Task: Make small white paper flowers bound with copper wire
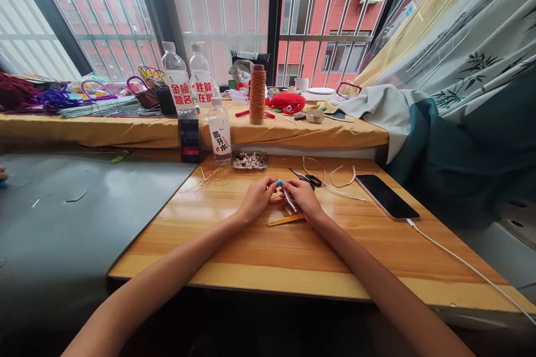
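- The left hand [256, 201] and the right hand [305, 199] meet at the middle of the pale wooden surface [218, 245], fingertips pinched together on a small light-blue bead-like piece [279, 183] and a thin white strip [288, 199] that hangs from it; what else lies inside the grip is too small to tell.
- The piece is held just above the surface, over a flat yellow wooden stick [285, 220] that lies under the right hand.
- Risk, as I judge it: the blue piece is tiny and held only by fingertips, so a slip could send it rolling off the surface edge.
- The small black-handled scissors [309, 179] lie just beside the right hand with the blades toward it; a careless sweep of the wrist could catch them.
- The clear shallow tray of small pale beads [250, 161] sits near; a knock could scatter its contents.
- The dark smartphone [386, 196] lies well apart on the right, its white charging cable [469, 268] running off the edge; a snag could drag it down.
- The small clear water bottle [220, 131] stands upright by the tray and could topple onto loose straw-coloured fibres [211, 174].
- Writing: the small bottle's label reads 喝开水 in black. Two taller clear bottles behind carry red characters, 金榜题名 [178, 89] and 胜算在握 [202, 88]. No other label is legible.
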Demonstrator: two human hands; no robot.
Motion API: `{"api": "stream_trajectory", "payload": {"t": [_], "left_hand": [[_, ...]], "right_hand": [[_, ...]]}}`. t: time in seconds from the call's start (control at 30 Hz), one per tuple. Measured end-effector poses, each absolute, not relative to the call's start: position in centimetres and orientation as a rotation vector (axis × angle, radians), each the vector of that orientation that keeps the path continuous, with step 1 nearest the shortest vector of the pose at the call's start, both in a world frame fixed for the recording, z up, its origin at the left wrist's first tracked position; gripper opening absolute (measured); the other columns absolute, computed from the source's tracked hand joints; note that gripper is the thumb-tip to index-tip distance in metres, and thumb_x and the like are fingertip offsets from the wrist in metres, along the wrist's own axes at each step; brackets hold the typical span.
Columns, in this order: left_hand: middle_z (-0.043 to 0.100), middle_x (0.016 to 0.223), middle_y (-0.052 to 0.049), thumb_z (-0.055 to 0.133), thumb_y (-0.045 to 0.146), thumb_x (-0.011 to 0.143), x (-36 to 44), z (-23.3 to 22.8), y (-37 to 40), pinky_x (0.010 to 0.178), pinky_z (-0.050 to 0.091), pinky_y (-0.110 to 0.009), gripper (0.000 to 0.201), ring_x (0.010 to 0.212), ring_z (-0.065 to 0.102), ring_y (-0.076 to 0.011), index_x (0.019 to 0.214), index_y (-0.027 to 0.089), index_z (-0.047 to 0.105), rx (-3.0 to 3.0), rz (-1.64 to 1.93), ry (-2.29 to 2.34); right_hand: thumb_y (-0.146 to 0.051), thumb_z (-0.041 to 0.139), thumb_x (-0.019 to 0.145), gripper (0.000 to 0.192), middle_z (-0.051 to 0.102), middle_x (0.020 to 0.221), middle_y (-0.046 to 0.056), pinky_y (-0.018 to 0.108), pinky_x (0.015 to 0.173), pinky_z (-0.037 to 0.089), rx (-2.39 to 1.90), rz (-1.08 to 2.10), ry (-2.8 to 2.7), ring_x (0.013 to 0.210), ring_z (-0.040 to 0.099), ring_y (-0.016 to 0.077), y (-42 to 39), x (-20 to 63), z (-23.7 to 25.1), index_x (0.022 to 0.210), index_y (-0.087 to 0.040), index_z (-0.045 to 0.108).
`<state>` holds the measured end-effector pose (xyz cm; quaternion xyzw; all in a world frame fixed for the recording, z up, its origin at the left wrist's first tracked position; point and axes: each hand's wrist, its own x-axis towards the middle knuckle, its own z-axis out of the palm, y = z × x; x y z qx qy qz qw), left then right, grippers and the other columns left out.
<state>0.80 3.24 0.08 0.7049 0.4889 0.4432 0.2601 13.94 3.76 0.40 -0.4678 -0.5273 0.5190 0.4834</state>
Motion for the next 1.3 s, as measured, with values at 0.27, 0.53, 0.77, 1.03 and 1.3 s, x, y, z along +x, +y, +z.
{"api": "stream_trajectory", "payload": {"t": [0.27,0.53,0.77,1.03,1.3], "left_hand": [[0.056,0.059,0.001,0.044,0.034,0.075,0.71,-0.26,3.57,0.04,0.029,-0.017,0.023,0.041,0.041,-0.0058,0.07,0.015,0.055,1.641,1.129,1.274],[0.047,0.045,0.004,0.047,0.03,0.073,0.87,-0.03,3.75,0.033,0.026,-0.015,0.02,0.031,0.034,-0.0029,0.064,0.013,0.053,1.348,1.081,1.133],[0.051,0.057,0.003,0.051,0.026,0.07,0.87,0.67,3.5,0.031,0.027,-0.016,0.016,0.032,0.036,-0.0016,0.062,0.012,0.052,1.126,1.068,0.927],[0.048,0.051,0.004,0.05,0.032,0.072,0.81,0.16,3.73,0.031,0.024,-0.016,0.023,0.03,0.035,-0.0021,0.06,0.013,0.048,1.238,1.063,0.99],[0.038,0.037,0.008,0.047,0.037,0.075,0.71,-0.2,3.7,0.035,0.025,-0.016,0.022,0.031,0.035,-0.0052,0.065,0.016,0.047,1.486,1.099,1.191]], "right_hand": [[-0.04,0.056,0.064,0.026,0.06,0.062,0.002,0.023,0.049,0.043,-1.156,1.076,-1.451,0.052,0.054,0.0119,3.78,13.77,0.41,0.068,-0.015,0.059],[-0.041,0.054,0.067,0.026,0.059,0.064,0.002,0.023,0.05,0.042,-1.145,0.984,-1.479,0.055,0.054,0.0132,3.46,13.67,0.31,0.074,-0.017,0.057],[-0.039,0.051,0.07,0.024,0.061,0.075,0.004,0.025,0.062,0.042,-1.106,0.851,-1.583,0.067,0.055,0.0151,3.34,13.77,0.66,0.077,-0.017,0.059],[-0.038,0.052,0.07,0.023,0.058,0.066,0.002,0.024,0.054,0.042,-1.103,0.983,-1.562,0.059,0.055,0.0137,3.36,13.92,0.91,0.075,-0.016,0.056],[-0.042,0.058,0.064,0.028,0.056,0.062,0.0,0.022,0.049,0.041,-1.04,1.159,-1.407,0.054,0.053,0.011,4.09,14.0,0.2,0.072,-0.015,0.055]]}}
